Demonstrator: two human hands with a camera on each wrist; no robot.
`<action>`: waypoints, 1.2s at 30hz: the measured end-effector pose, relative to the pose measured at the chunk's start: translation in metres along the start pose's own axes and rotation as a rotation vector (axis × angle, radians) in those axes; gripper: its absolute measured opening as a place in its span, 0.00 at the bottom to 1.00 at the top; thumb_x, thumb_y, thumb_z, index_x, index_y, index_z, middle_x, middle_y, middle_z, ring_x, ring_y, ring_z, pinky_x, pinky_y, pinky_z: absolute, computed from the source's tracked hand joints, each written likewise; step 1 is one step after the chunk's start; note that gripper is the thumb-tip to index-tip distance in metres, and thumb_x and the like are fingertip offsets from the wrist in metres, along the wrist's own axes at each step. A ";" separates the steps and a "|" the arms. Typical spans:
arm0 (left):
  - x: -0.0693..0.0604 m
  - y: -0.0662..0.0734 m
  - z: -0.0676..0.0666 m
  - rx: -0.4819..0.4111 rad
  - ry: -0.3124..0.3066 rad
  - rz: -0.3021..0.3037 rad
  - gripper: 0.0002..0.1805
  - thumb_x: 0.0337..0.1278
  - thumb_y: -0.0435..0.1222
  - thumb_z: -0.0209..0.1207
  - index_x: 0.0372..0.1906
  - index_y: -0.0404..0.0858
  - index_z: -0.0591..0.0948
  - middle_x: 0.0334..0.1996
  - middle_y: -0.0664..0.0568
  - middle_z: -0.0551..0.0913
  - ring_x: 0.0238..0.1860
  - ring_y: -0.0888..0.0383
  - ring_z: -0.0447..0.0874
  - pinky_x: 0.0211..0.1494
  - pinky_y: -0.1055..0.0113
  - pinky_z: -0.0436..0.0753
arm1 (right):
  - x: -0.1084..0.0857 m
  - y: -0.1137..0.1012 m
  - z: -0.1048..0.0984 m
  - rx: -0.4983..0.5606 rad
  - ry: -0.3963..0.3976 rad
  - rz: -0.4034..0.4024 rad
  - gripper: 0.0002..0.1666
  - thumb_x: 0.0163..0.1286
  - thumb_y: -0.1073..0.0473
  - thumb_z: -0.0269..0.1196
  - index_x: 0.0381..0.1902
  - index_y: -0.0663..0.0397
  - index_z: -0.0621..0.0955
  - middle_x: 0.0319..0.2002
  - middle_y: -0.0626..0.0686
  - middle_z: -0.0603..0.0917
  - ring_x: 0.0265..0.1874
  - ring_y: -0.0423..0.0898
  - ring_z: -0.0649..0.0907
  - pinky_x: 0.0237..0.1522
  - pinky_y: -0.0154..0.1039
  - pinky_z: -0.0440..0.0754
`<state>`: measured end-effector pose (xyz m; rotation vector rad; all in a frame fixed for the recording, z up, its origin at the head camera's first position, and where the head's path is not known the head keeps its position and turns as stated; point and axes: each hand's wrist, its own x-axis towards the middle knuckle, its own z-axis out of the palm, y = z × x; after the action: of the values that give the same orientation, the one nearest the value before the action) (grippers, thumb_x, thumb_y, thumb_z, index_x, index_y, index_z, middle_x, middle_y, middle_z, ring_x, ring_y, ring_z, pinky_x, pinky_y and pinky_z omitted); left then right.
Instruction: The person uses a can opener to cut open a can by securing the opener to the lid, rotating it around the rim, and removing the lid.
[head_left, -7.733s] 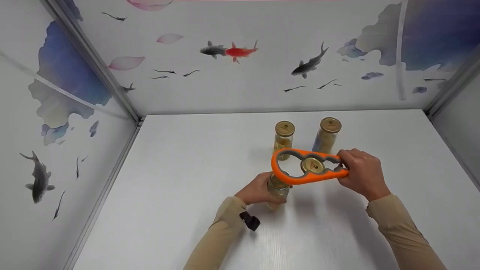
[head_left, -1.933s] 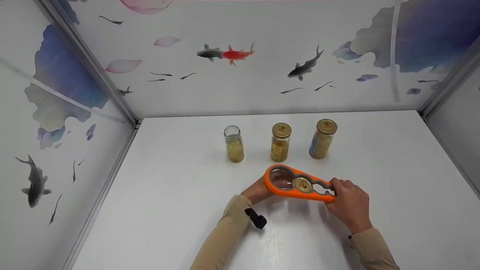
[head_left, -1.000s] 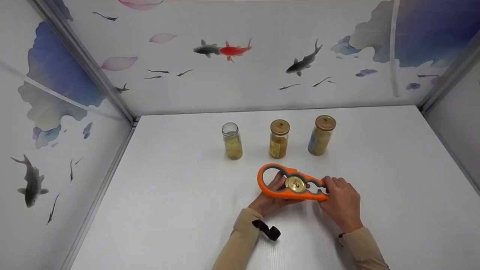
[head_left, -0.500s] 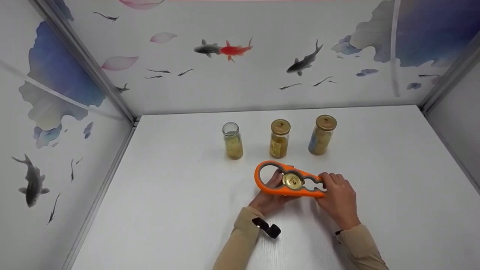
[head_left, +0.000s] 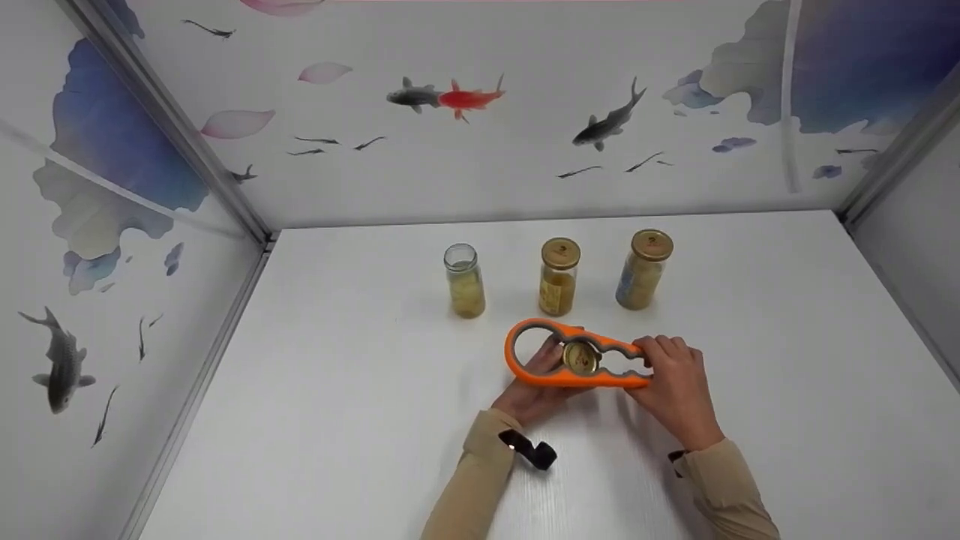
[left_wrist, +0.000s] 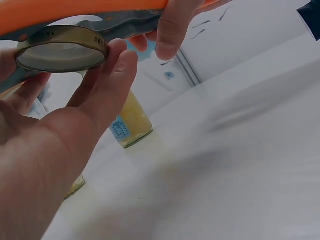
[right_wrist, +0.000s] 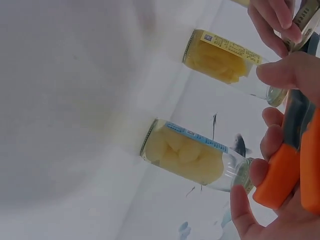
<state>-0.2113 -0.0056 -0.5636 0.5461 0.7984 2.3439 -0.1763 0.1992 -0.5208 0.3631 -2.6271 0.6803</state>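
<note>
My right hand (head_left: 679,390) grips the handle end of an orange jar opener (head_left: 555,379) with grey notched inner edges, held above the table. A gold jar lid (head_left: 580,358) sits in the opener's middle notch. From below, my left hand (head_left: 531,394) holds that lid by its rim, fingers and thumb around it; the left wrist view shows the lid's pale underside (left_wrist: 62,56). Behind the opener stands a lidless glass jar (head_left: 467,291) of pale yellow contents. To its right are a yellow-labelled jar (head_left: 558,289) and a blue-labelled jar (head_left: 643,274), both with gold lids.
The three jars stand upright in a row toward the back of the white table (head_left: 337,360). White panels (head_left: 525,180) painted with fish and petals enclose the table at the back and sides. A black wrist-camera mount (head_left: 529,450) juts from the left sleeve.
Earlier the left hand held a jar under the opener; that jar now stands lidless at the row's left. The left hand has since come under the lid, and the opener has shifted slightly left.
</note>
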 end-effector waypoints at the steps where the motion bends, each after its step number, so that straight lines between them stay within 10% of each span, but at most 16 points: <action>1: 0.001 0.000 0.000 0.012 0.006 -0.008 0.26 0.69 0.52 0.50 0.65 0.44 0.69 0.59 0.49 0.76 0.61 0.50 0.69 0.64 0.53 0.67 | 0.000 0.000 -0.001 -0.001 0.004 -0.001 0.25 0.40 0.68 0.77 0.38 0.58 0.79 0.26 0.51 0.75 0.30 0.51 0.71 0.40 0.54 0.68; 12: 0.000 0.008 -0.011 0.073 0.207 -0.062 0.19 0.66 0.36 0.57 0.59 0.39 0.75 0.48 0.48 0.79 0.51 0.51 0.77 0.53 0.62 0.74 | -0.001 0.001 -0.004 0.020 -0.027 0.082 0.25 0.41 0.68 0.77 0.39 0.60 0.79 0.28 0.54 0.76 0.32 0.53 0.71 0.40 0.57 0.68; 20: -0.014 0.026 -0.025 0.238 0.279 -0.025 0.30 0.67 0.35 0.57 0.67 0.26 0.61 0.44 0.46 0.75 0.41 0.56 0.73 0.48 0.64 0.73 | -0.004 0.003 -0.008 0.027 -0.028 0.102 0.23 0.41 0.70 0.75 0.38 0.61 0.80 0.27 0.55 0.76 0.31 0.54 0.71 0.38 0.58 0.69; 36: -0.038 0.062 -0.034 0.601 0.407 -0.127 0.24 0.68 0.42 0.57 0.65 0.39 0.70 0.59 0.42 0.69 0.54 0.50 0.75 0.58 0.58 0.75 | -0.014 0.007 -0.011 0.021 -0.013 0.161 0.23 0.42 0.69 0.76 0.38 0.62 0.80 0.26 0.55 0.76 0.30 0.54 0.71 0.36 0.56 0.69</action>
<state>-0.2270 -0.0845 -0.5550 0.2369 1.6978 2.1022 -0.1630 0.2132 -0.5213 0.1628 -2.6839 0.7597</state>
